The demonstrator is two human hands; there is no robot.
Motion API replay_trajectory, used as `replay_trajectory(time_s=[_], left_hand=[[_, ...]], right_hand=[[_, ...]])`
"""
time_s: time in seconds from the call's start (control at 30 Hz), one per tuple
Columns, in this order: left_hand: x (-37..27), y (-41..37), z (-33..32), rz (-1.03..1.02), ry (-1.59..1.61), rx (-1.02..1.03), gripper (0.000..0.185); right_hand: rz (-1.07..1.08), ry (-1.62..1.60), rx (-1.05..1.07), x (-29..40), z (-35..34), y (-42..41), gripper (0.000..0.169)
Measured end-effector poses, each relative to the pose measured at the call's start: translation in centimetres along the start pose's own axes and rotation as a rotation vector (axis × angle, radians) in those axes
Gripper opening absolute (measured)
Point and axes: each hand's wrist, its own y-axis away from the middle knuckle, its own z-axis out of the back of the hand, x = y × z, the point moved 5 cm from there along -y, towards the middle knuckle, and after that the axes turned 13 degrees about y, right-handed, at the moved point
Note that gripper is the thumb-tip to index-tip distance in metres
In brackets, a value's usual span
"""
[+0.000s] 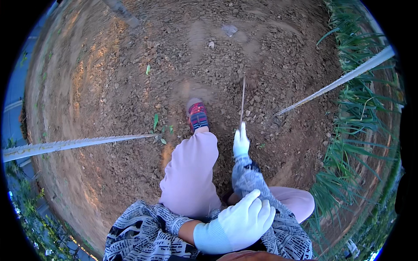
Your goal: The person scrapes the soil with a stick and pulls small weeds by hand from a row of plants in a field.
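Note:
My right hand, in a white glove, reaches forward over bare soil and grips a thin rod-like handle. The handle's far end meets the ground, where the soil looks blurred and the tool's head cannot be made out. My left hand, in a white glove with a light blue cuff, lies across my body near the right forearm, its fingers loosely curved and slightly apart, with nothing visible in it. Below the hands is loose, cloddy brown soil.
Pale poles rise from the soil at the left and right. A row of green, long-leaved plants runs along the right. My shoe stands left of the tool. Small weeds and a plastic-like scrap lie ahead.

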Motion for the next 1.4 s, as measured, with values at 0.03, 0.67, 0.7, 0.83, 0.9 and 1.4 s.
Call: replay_trajectory(time_s=[0.03,0.67,0.7,0.83,0.9,1.4], left_hand=[[0.1,0.0,-0.1,0.018,-0.002,0.007,0.031],[0.4,-1.4,-0.4,0.045,0.028,-0.076,0.031],[0.3,-1.3,-0.5,0.039,0.016,-0.081,0.031],[0.1,-1.3,-0.4,0.019,0.018,-0.087,0.032],[0.2,-1.4,-0.5,0.028,0.025,-0.091,0.032],[1.1,-0.7,-0.3,0.123,0.014,-0.088,0.03]], right_hand=[[-0.063,0.066,0.128,0.3,-0.6,-3.3,0.047],[-0.06,0.32,0.349,2.4,-4.2,-2.8,0.053],[-0.027,0.311,0.354,2.3,-3.7,-1.0,0.053],[-0.042,0.33,0.514,0.0,-1.9,6.2,0.053],[-0.041,0.302,0.481,-0.9,-0.7,8.6,0.055],[0.19,0.212,0.251,8.9,-5.4,-12.2,0.047]])
